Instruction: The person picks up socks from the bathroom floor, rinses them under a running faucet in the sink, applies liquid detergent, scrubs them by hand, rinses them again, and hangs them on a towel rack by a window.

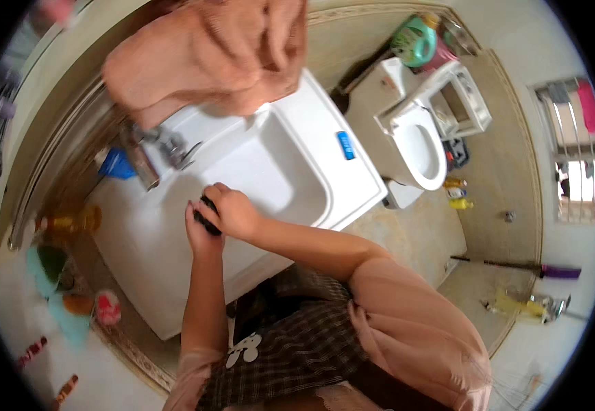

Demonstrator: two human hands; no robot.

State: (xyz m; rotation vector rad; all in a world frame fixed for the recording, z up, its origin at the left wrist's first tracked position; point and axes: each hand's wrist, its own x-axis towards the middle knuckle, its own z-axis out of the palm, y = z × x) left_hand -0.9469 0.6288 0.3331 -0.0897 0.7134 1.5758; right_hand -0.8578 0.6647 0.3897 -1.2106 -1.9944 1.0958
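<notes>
Closely, left hand [199, 228] and right hand [236, 211] with fingers curled round a small black thing [206, 222] between them, white sink [263, 171] under the fingers, metal tap [141, 157] ahead and left of them, little blue packet [345, 145] right of them, its writing too blurry to read, green bottle [417, 42] with a label, farther right.

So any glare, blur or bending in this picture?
Head view: the window is partly washed out; head view: the amber bottle is soft, and the black object too dark for detail; head view: the wall trim visibly bows.
</notes>
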